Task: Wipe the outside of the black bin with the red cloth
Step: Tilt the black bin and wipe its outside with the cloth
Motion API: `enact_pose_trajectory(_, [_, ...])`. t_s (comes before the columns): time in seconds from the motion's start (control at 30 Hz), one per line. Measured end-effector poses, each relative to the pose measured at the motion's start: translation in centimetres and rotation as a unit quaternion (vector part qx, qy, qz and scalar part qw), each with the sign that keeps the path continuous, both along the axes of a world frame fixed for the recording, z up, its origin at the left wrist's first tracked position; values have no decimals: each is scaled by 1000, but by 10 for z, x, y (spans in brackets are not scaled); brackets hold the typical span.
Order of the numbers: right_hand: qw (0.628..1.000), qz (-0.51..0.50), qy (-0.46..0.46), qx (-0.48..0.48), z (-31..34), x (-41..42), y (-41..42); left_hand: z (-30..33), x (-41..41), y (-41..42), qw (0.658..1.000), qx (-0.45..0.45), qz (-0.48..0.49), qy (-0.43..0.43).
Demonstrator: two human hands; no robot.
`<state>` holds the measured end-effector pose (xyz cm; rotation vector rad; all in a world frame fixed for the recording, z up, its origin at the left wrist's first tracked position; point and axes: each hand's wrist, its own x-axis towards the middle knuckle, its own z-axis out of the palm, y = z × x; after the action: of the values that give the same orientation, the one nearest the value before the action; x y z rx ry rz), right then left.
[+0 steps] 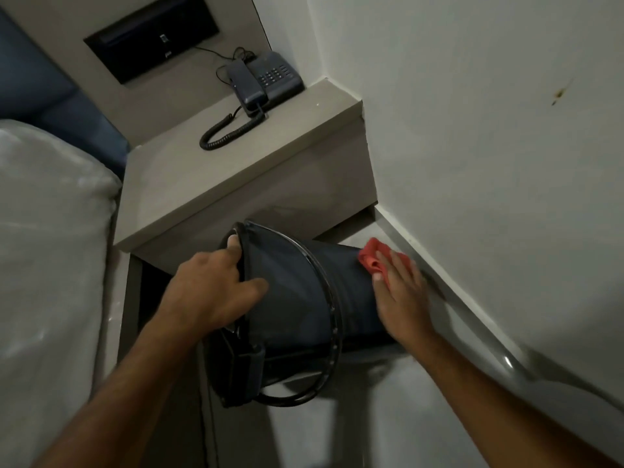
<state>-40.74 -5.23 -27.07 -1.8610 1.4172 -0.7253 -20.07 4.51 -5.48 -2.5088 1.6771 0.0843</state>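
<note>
The black bin (pixel 341 292) is tipped on its side in front of me, its open mouth toward me and its base pointing away to the right. My left hand (pixel 209 285) grips the bin's rim at the upper left, with the fingers curled inside. My right hand (pixel 401 295) presses the red cloth (pixel 369 258) flat against the bin's outer wall on the right side, close to the base. Most of the cloth is hidden under my palm; only its far end shows.
A grey bedside shelf (pixel 216 187) with a dark corded telephone (pixel 266 77) stands just behind the bin. White bedding (pixel 50 231) fills the left. The white wall (pixel 489 146) and its grey skirting (pixel 472 319) run close along the right.
</note>
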Motion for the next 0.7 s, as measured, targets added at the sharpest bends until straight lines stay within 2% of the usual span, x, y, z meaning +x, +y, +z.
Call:
enact_pose_trajectory(0.03, [1000,18,-2,-22,11,11,-1,0,-1,0,1000,2,3,-2])
enact_pose_trajectory(0.13, [990,83,-97,-58,34,33,17,-1,-6,-5,1000,-3,1,-11])
enact_pose_trajectory(0.2, [983,85,-139,-81,29,27,39,1,-8,-5,999,-17,-18,-20])
enact_pose_trajectory(0.3, [984,53,-136,-101,16,6,35,7,-10,5,995,-27,-83,48])
enact_pose_trajectory(0.37, [987,34,-134,-83,12,-2,18,4,-18,16,988,58,-117,83])
enact_pose_trajectory(0.43, [985,39,-154,-64,13,-10,3,-6,-27,25,980,129,-132,78])
enact_pose_trajectory(0.47, [983,54,-161,-71,13,-13,-1,-12,-30,28,980,131,-135,61])
enact_pose_trajectory(0.53, [979,73,-156,-108,12,-15,-4,-21,-31,30,984,62,-166,12])
enact_pose_trajectory(0.57, [979,67,-164,-98,14,-13,-5,-21,-30,30,983,23,-183,-2])
enact_pose_trajectory(0.63, [976,31,-214,-4,22,-6,-7,-19,-25,28,981,-10,-194,5])
enact_pose_trajectory(0.7, [958,-17,-272,88,30,2,-8,-15,-22,25,982,-36,-181,32])
